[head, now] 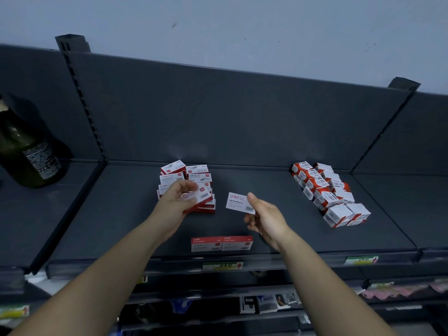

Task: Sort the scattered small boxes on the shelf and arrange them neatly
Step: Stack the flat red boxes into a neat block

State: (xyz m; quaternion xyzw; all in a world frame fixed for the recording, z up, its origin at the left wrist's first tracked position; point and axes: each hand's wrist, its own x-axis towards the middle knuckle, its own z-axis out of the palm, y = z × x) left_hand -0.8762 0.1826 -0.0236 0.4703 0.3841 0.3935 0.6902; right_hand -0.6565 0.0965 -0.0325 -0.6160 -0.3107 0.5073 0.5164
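my left hand [175,202] curls round a red-edged box [202,197] just above the loose pile [186,175] at the far middle of the shelf [121,214]. my right hand [266,219] pinches a white-faced box [238,202] by its right end, thumb on top. these look light, stiff card with slick faces, so i'd grip across the long edges, firmly but without crushing.

Pale blue-grey wall [218,20]; dark grey metal shelf [109,202], slotted upright [83,98]; dim light.
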